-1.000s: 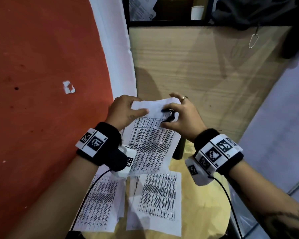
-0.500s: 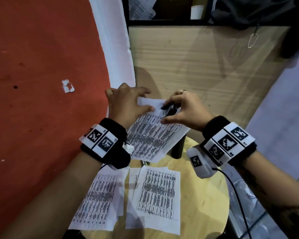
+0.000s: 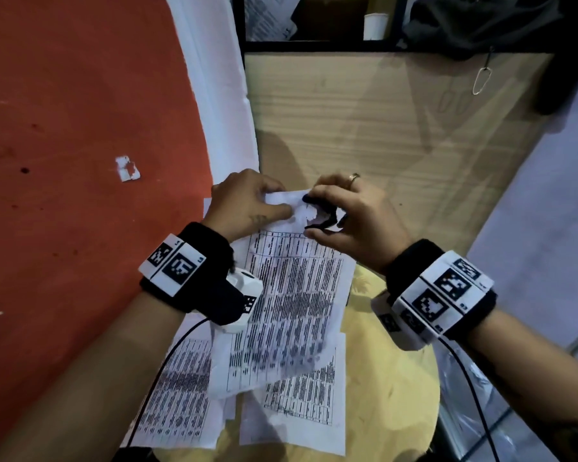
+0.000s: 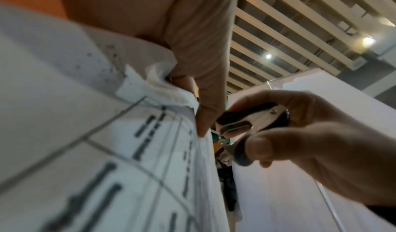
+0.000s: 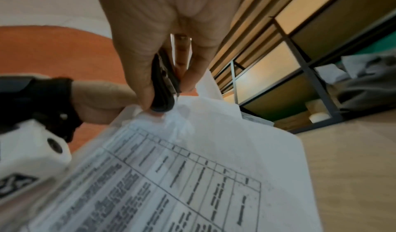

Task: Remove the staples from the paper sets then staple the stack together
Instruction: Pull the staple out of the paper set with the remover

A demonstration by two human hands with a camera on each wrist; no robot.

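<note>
My left hand (image 3: 279,203) pinches the crumpled top corner of a printed paper set (image 3: 291,295), which hangs down over the table. The pinch shows close up in the left wrist view, at the left hand (image 4: 193,86) on the paper set (image 4: 85,142). My right hand (image 3: 317,216) grips a black staple remover (image 3: 326,220) at that corner. Its metal jaws stand slightly parted just off the paper edge on the staple remover (image 4: 252,122). The right wrist view shows the staple remover (image 5: 164,86) above the sheet (image 5: 203,168). No staple can be made out.
Two more printed sets (image 3: 181,401) (image 3: 301,405) lie on the small round wooden table (image 3: 394,395) below my wrists. A wooden panel (image 3: 381,128) stands behind, with a shelf and a white cup (image 3: 376,26) above. Red floor with a paper scrap (image 3: 127,168) lies left.
The held set tilted up and away, then swung back to hang over the table papers. Both hands stayed at its top corner, with the remover still at the edge.
</note>
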